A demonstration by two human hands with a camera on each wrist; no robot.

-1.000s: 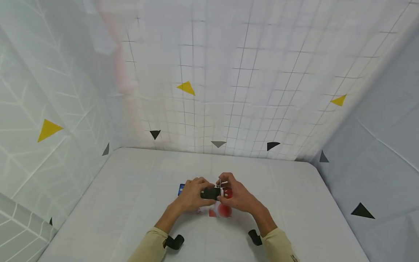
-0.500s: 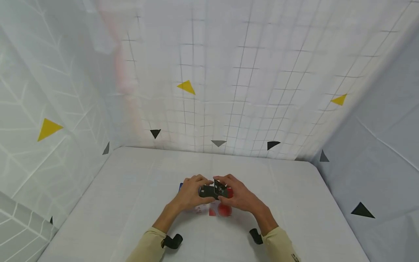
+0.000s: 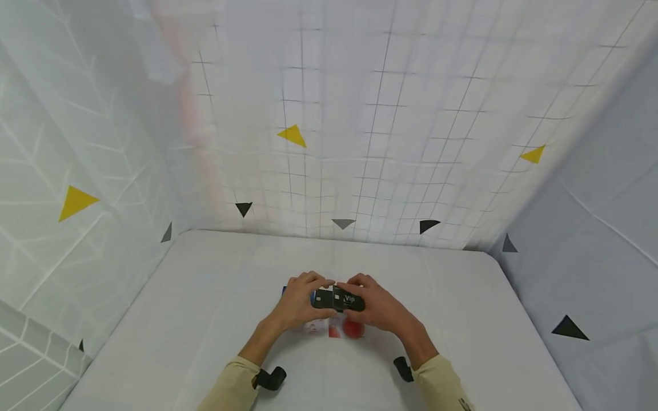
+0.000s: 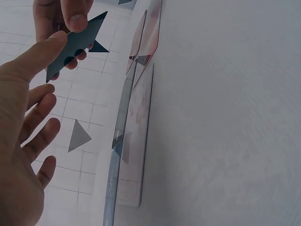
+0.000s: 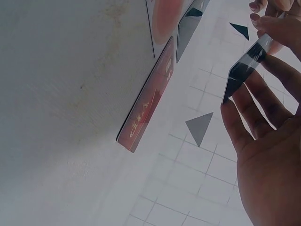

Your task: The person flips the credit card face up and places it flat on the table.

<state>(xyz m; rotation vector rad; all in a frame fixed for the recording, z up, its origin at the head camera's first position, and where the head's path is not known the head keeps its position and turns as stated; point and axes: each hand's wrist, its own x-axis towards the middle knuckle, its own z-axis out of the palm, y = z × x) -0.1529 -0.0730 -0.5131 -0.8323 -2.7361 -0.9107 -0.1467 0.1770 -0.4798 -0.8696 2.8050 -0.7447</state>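
A black card marked "Vip" (image 3: 349, 299) is up off the table between both hands, its printed face toward the head camera. My right hand (image 3: 374, 305) holds it by its right part, with the thumb and fingers at its edges in the right wrist view. The left hand (image 3: 298, 302) meets its left end; in the left wrist view that thumb presses on the dark card (image 4: 77, 44). Below, a second black card (image 3: 323, 299) appears to lie on the table. A red VIP card (image 5: 148, 103) lies under the held one, mostly hidden from the head view.
A blue card (image 4: 112, 188) lies at the left of the row. Nearer the person lie a pale card (image 4: 136, 141) and a card with a red circle (image 3: 353, 328). The white table (image 3: 205, 297) ends at white sheet walls with coloured triangles.
The Vip card, edge-on at first in the right hand, has turned over to show its face and now covers the red card. Both hands have barely shifted.
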